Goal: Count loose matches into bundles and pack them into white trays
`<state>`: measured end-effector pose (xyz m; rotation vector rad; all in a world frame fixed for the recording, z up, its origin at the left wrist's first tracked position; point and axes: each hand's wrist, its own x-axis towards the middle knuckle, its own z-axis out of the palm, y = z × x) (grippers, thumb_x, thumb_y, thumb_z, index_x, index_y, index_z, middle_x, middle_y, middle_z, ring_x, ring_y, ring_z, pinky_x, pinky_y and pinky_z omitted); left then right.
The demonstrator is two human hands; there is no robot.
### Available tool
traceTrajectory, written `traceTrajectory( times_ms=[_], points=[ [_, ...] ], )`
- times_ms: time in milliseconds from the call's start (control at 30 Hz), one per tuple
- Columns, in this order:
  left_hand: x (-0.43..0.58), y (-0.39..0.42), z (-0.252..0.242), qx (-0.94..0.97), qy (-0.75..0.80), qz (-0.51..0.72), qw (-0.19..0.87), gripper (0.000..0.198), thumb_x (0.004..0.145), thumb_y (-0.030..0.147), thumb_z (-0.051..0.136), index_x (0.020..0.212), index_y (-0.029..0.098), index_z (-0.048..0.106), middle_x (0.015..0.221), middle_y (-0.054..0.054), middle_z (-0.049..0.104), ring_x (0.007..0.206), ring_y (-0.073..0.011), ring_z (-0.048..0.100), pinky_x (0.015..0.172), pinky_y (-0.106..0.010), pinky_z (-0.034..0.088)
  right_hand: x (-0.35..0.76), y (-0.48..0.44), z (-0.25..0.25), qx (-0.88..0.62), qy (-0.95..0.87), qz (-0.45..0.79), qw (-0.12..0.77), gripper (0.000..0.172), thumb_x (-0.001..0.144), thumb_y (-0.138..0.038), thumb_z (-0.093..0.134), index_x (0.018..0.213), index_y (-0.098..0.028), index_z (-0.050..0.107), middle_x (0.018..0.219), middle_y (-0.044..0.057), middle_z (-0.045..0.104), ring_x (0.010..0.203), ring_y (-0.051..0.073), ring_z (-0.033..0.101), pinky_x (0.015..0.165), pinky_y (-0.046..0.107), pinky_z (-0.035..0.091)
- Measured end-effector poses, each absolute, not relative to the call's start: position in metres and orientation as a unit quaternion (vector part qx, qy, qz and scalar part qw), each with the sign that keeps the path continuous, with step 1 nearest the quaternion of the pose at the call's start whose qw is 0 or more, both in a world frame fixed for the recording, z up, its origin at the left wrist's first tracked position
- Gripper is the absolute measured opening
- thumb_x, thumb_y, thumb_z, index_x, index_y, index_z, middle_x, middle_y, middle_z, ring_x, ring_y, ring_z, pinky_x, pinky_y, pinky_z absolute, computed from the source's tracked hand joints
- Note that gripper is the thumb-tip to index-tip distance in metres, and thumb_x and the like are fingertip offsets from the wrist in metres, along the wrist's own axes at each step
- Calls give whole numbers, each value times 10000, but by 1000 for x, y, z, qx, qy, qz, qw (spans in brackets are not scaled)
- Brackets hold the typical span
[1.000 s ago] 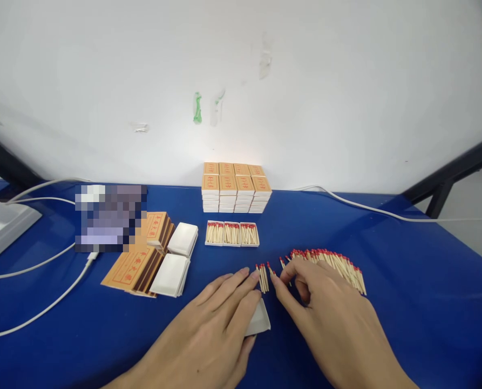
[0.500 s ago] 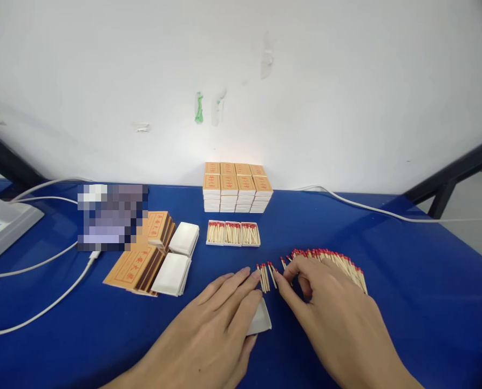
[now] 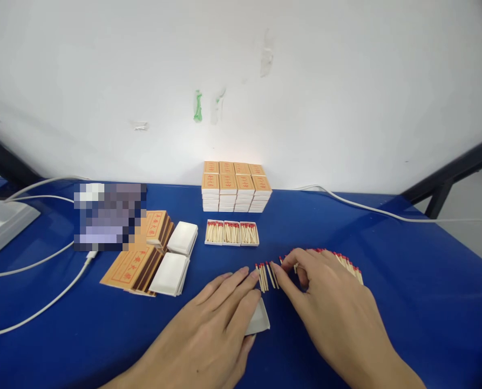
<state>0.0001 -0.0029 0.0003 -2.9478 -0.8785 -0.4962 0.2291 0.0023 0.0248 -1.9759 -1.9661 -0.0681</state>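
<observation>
Taking the little white tray (image 3: 259, 320) as clock centre, found desk (image 3: 419, 281) surface running past the right hand (image 3: 333, 302) to a slanting edge out at 3, with just a slim blue gap between that and the left hand (image 3: 214, 324). Tighter toward 10: ran into piled white card trays (image 3: 169, 273) snug beside flat orange-and-brown cardboard sleeves (image 3: 129, 267). Up around 12, saw three filled trays (image 3: 231, 245) touching in a row, then a tidy block of matchboxes (image 3: 237, 186) close to the smooth wall (image 3: 346, 81). Had the left hand spread over the little tray, pinching it between forefinger and thumb. Had the right hand bent, thumb and forefinger down at the loose matches (image 3: 264, 276); couldn't tell about any match caught in there. Noticed those pale, skinny wooden sticks just past the tray at 12, long axes roughly 11 to 5, red heads facing away from it. Also spotted a fanned heap of matches (image 3: 348, 265) at 2, partly hidden by the right hand, visible heads toward 11.
</observation>
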Motion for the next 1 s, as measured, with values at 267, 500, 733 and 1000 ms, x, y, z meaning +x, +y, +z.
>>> traceTrajectory(
  times_ms=[267, 500, 733, 1000],
  points=[
    [1, -2, -3, -943, -287, -170, 7, 584, 1036, 123, 476, 1614, 36, 465, 1695, -157, 527, 1565, -311, 530, 1215, -473, 557, 225, 0, 20, -687, -704, -31, 178, 316, 1016, -438, 606, 748, -270, 613, 688, 4, 613, 662, 224, 615, 546, 313, 369],
    [1, -3, -2, -945, -282, -166, 5, 588, 1025, 114, 479, 1607, 27, 463, 1688, -175, 532, 1564, -324, 531, 1210, -484, 562, 224, -2, 21, -678, -710, -27, 190, 345, 1028, -440, 588, 730, -267, 607, 684, 3, 603, 630, 203, 587, 535, 306, 360],
    [-1, -2, -2, -946, -278, -169, -5, 623, 1033, 114, 516, 1635, 5, 403, 1692, -214, 514, 1580, -333, 506, 1231, -485, 544, 222, -1, 20, -696, -694, 9, 184, 340, 1019, -472, 618, 750, -265, 627, 701, 6, 615, 631, 198, 594, 514, 292, 347],
    [0, -2, -2, -945, -278, -172, 7, 612, 1015, 109, 501, 1617, 22, 439, 1682, -191, 534, 1552, -326, 546, 1201, -477, 573, 220, -1, 22, -686, -701, 13, 194, 352, 1039, -460, 568, 748, -271, 626, 697, 14, 631, 661, 213, 628, 505, 288, 364]
  ],
)
